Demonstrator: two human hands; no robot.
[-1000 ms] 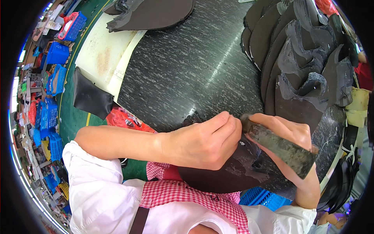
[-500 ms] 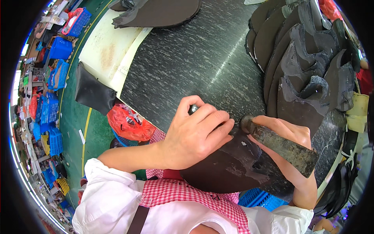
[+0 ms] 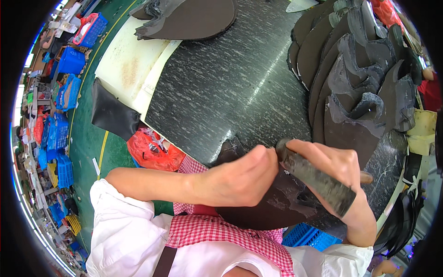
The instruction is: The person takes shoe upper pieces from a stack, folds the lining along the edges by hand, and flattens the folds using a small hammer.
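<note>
A basket (image 3: pixel 98 31) beyond the hands (image 3: pixel 240 180) holds red material (image 3: pixel 87 20).

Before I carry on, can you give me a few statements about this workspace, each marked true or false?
1. The right hand holds a hammer. True.
2. The overlapping pile of dark pieces lies on the left side of the tabletop. False: the pile is on the right side of the tabletop.
3. The left hand is over a dark piece near the person's body. True.
4. The person's apron is plain green. False: the apron is red-and-white checked.
5. A red plastic bag shows to the left of the left hand. True.
6. The hammer's head is yellow plastic. False: it looks like worn, dark grey metal.
</note>
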